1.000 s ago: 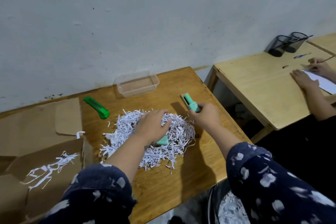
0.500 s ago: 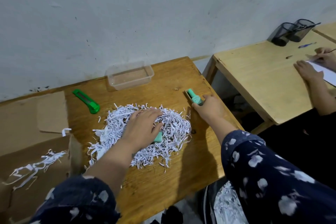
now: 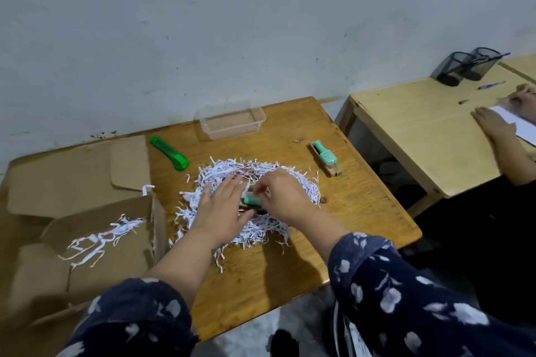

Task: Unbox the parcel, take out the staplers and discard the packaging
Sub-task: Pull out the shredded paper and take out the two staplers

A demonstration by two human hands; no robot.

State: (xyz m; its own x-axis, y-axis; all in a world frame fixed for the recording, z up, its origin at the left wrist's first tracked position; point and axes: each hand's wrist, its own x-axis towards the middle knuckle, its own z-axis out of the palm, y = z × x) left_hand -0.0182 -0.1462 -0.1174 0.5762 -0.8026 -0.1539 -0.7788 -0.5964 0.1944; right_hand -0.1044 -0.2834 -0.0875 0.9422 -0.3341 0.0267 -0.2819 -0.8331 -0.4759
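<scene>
A pile of white shredded paper lies in the middle of the wooden table. A mint-green stapler pokes out of the pile between my two hands. My left hand lies flat on the shreds with fingers spread, touching the stapler's left side. My right hand pinches the stapler from the right. Another mint-green stapler on a card backing lies alone on the table at the right. The opened cardboard box sits at the left with a few shreds in it.
A green box cutter lies behind the pile. A clear plastic tray stands against the wall. A second table to the right has black mesh pen holders and another person's hands on paper.
My right hand has let go of the first stapler at the right, which now lies alone, and moved left into the shreds to grip the second stapler beside my left hand.
</scene>
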